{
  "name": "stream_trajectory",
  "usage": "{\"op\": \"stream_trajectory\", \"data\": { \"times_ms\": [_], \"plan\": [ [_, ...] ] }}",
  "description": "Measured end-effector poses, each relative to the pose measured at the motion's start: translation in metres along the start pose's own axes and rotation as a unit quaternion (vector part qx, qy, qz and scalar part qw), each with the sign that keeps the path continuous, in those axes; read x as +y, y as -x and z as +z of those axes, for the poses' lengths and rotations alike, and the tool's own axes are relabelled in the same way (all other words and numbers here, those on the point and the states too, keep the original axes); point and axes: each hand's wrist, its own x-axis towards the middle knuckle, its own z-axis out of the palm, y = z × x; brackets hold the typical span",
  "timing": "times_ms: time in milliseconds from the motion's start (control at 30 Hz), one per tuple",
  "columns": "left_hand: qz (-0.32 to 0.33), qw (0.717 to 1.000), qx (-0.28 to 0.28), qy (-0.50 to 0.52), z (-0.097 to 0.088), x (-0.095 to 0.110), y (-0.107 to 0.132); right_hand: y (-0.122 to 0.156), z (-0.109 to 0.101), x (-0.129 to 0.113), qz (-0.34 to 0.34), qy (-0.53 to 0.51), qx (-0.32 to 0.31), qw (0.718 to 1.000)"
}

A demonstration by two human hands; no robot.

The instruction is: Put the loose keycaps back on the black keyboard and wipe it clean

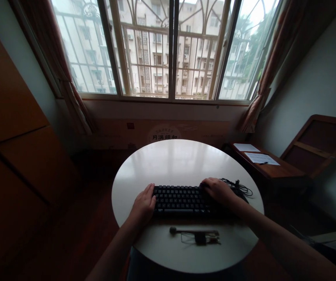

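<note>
Left hand [144, 205], right hand [219, 190] hold keyboard [182, 199] ends; brush [195, 235] nearby, cable [242, 187] beside.

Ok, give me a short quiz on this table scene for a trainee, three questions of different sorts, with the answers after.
1. True or false: a laptop sits on the round table.
2. Which lies nearest the person? A the keyboard; B the small tool; C the cable.
3. Which hand is nearer the cable?
Key: 1 false, it is a keyboard; 2 B; 3 the right hand.
</note>
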Motion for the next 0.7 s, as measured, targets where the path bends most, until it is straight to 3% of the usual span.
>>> {"op": "stream_trajectory", "data": {
  "times_ms": [100, 200, 533, 700],
  "plan": [
    [-0.002, 1.000, -0.002, 0.001, 0.000, 0.000, 0.000, -0.008, 0.007, -0.012, 0.053, 0.028, 0.015, 0.998],
    [-0.002, 1.000, 0.003, 0.007, 0.001, 0.001, 0.001, -0.015, 0.012, -0.027, 0.060, 0.044, 0.006, 0.997],
    [-0.007, 1.000, 0.000, 0.019, -0.003, 0.003, 0.001, -0.047, 0.025, -0.100, -0.035, 0.030, -0.040, 0.998],
    [0.002, 1.000, 0.009, 0.018, 0.001, -0.002, 0.000, -0.029, 0.016, -0.110, -0.111, -0.001, -0.067, 0.992]
  ]
}}
